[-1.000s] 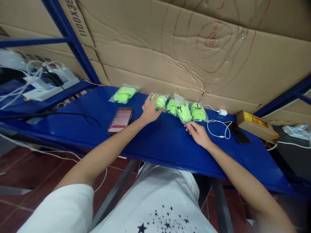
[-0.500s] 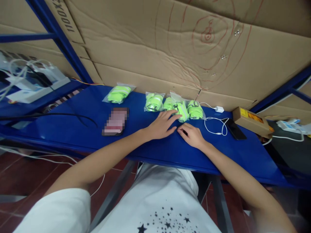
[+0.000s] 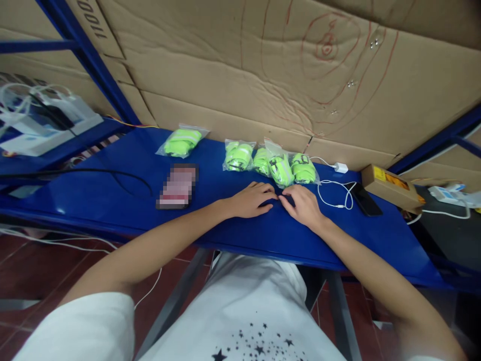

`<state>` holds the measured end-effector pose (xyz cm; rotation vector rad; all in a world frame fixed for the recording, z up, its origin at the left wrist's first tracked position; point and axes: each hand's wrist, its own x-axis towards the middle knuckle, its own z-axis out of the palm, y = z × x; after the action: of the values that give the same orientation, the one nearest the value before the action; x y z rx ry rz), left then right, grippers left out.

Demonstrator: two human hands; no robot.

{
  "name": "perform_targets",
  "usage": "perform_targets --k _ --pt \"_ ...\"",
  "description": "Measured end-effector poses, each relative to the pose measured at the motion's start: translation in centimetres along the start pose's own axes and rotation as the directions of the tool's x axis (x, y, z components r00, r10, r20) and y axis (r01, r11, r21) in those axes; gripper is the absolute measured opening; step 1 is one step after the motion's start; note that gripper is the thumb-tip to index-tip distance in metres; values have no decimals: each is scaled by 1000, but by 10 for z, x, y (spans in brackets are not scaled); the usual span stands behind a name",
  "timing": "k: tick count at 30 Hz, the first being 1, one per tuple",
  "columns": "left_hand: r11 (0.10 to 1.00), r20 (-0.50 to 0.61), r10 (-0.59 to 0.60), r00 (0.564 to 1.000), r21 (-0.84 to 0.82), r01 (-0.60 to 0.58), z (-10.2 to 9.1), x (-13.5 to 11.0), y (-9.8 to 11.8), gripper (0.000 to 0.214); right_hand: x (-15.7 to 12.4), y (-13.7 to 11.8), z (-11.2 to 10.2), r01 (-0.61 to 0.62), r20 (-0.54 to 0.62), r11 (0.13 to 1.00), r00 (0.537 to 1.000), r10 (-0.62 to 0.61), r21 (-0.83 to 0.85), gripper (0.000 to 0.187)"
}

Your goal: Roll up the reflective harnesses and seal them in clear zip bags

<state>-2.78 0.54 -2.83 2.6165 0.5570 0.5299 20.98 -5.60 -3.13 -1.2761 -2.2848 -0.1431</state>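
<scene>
Both hands are resting empty and loosely curled on the blue table (image 3: 124,200), left hand (image 3: 251,200) and right hand (image 3: 303,206) fingertip to fingertip, just short of the middle green packet (image 3: 281,169), which is lying beyond them, its long axis running away, the right hand slightly nearer.

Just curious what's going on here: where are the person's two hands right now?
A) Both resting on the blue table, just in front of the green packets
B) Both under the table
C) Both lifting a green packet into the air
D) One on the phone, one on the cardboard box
A: the left hand and the right hand lie close together on the blue table, holding nothing, just short of the bagged green packets.
</scene>
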Motion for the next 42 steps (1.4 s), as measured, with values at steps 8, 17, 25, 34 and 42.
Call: perform_targets --k 8,17,25,34,42 --pt "881 -294 -356 887 -421 215 -7 6 -11 14 35 7 9 -119 -42 964 993 112 -239 27" --pt "442 -206 -693 691 -878 181 -34 13 -37 39 21 24 7 137 71 985 989 -130 -107 12" --pt "285 -33 -595 803 -943 172 -32 7 -23 34 26 18 2 26 -145 984 988 -52 -176 24" --pt "387 65 -368 928 -896 216 -23 4 6 39 20 -19 -9 51 -236 993 969 -76 -109 40" --pt "489 53 -329 943 -845 218 -17 5 -2 39 22 -25 -17 -122 51 956 992 112 268 24"
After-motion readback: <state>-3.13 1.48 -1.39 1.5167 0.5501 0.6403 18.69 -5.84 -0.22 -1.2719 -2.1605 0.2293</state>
